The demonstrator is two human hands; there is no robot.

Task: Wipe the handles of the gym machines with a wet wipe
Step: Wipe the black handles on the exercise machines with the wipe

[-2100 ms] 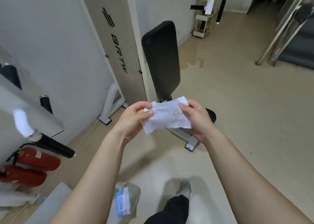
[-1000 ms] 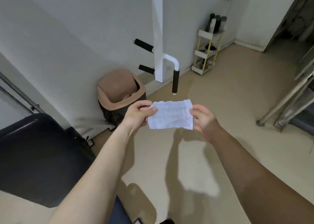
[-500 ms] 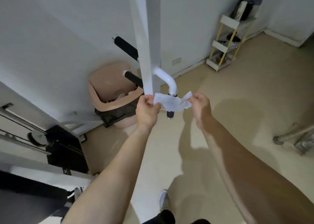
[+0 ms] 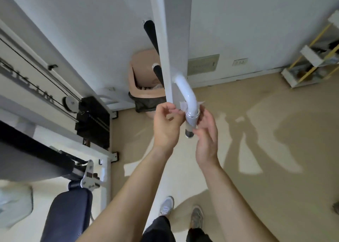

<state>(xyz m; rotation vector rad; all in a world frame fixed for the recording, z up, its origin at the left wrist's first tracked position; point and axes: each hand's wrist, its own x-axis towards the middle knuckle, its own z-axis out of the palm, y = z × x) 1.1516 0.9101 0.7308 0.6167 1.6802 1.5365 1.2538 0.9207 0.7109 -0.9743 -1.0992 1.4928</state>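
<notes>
A white curved tube [image 4: 185, 93] comes off a white upright post [image 4: 172, 39] and ends in a black handle [image 4: 189, 131] that points down. The white wet wipe [image 4: 191, 121] is wrapped round the upper part of that handle, with corners sticking out behind the tube. My left hand [image 4: 166, 124] pinches the wipe's left edge. My right hand [image 4: 206, 131] pinches its right edge just beside the handle. Two more black handles [image 4: 150, 32] [image 4: 158, 72] stick out behind the post.
A pink bin [image 4: 145, 84] with a black bag stands by the wall behind the post. A cable machine with a black weight stack [image 4: 92, 120] and a padded seat [image 4: 67, 212] fills the left. A white and yellow shelf rack [image 4: 311, 65] stands at the far right.
I have walked from the bench up to the post. The wipe, held stretched flat between both hands before, is now folded round the downward handle, and both hands have closed in on it.
</notes>
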